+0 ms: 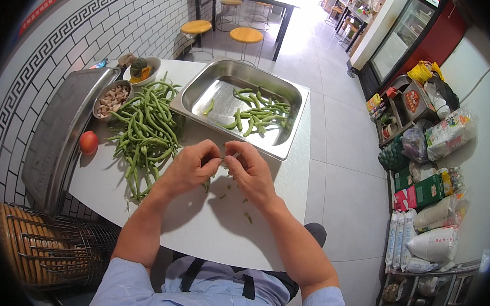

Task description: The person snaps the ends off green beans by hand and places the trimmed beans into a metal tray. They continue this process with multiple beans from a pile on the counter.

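Observation:
My left hand (195, 162) and my right hand (251, 169) meet over the white table, thumbs and fingertips pinched together. A bit of green bean (222, 159) shows between the fingertips; the fingers hide most of it. Another green piece (206, 185) shows below my left hand. Left of my hands lies a large heap of long green beans (142, 130). Beyond my hands, a rectangular stainless steel pan (203, 88) holds short bean pieces (263, 114), mostly at its right side. Small green trimmings (248, 217) are scattered on the tabletop (225, 238) under my hands.
A bowl of chopped, pale brown pieces (113, 101), a white bowl with squash (141, 73) and a tomato (88, 142) stand left, beside a metal lid (67, 134). A wire basket (57, 248) is at lower left. Stools (246, 35) and packed shelves (424, 192) lie beyond.

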The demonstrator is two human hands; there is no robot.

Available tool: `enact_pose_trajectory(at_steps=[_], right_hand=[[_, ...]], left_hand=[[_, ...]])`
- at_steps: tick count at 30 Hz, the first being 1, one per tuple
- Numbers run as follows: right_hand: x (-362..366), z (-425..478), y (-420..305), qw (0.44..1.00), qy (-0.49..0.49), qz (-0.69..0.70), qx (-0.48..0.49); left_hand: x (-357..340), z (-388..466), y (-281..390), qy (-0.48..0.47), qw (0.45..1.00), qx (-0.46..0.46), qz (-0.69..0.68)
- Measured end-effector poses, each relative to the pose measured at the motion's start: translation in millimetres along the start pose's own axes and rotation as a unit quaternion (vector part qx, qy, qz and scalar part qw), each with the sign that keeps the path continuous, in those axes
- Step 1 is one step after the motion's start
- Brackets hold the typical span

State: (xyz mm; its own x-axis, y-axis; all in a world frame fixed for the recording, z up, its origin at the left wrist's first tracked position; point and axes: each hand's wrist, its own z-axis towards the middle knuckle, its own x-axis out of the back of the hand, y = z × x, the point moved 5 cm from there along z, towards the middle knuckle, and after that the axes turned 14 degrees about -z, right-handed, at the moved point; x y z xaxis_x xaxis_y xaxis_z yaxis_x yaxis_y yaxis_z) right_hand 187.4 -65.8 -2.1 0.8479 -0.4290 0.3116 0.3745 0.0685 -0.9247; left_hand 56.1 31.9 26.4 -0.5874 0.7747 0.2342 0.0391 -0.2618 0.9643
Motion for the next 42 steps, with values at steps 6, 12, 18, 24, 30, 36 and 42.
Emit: enact_pose_trajectory(at_steps=[6, 12, 18, 24, 30, 36, 42], right_hand=[[2, 1, 2, 0.999, -0.005, 0.032, -0.039], [4, 1, -5, 0.999, 0.004, 0.047, -0.012], [12, 3, 8, 0.984, 0.047, 0.156, -0.069], [18, 3, 1, 0.975, 0.052, 0.208, -0.059], [16, 3, -7, 0.957, 0.055, 0.270, -0.089], [14, 6, 0, 0.967, 0.020, 0.245, -0.069], [8, 4, -2, 0.978, -0.013, 0.209, -0.018]], left_hand=[[-12, -1, -8, 0.025, 0.979, 0.062, -0.194], [-10, 1, -14, 0.064, 0.968, 0.043, -0.238], [-14, 2, -17, 0.074, 0.926, 0.065, -0.365], [-18, 0, -24, 0.017, 0.918, 0.087, -0.387], [-15, 0, -19, 0.039, 0.896, 0.092, -0.432], [-11, 3, -20, -0.004, 0.868, 0.078, -0.491], [-23, -1, -20, -0.036, 0.854, 0.175, -0.490]])
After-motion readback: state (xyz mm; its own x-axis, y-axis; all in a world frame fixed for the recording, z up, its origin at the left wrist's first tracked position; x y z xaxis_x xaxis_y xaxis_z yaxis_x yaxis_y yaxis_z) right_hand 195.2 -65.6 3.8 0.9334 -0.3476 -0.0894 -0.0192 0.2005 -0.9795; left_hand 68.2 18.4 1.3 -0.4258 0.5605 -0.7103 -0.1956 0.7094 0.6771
